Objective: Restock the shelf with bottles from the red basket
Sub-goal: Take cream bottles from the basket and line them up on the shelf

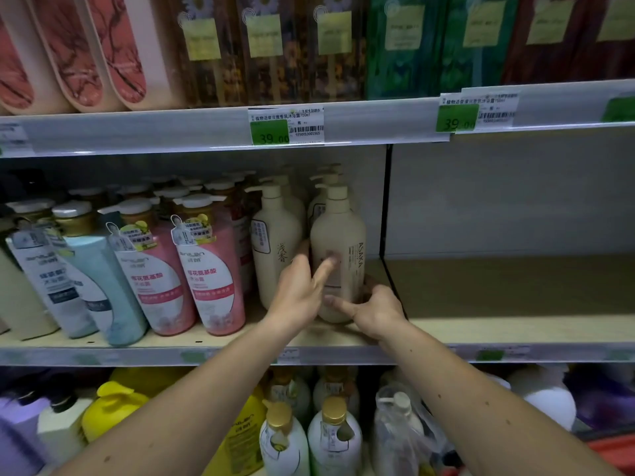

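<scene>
Matt cream plastic bottle (338,255), wood-look shelf (515,297)

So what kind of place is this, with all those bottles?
Most likely a shop aisle for shampoo and body wash. Price tags hang on the shelf edge, rows of pump bottles stand packed together, and both hands are straightening a cream bottle.

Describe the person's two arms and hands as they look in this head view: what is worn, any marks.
Both forearms are bare up to the frame edge: no sleeves, gloves or watch show. The left hand and right hand carry no visible rings or bands on the fingers. A few small dark moles dot the right forearm; the left forearm shows a faint spot or two.
</scene>
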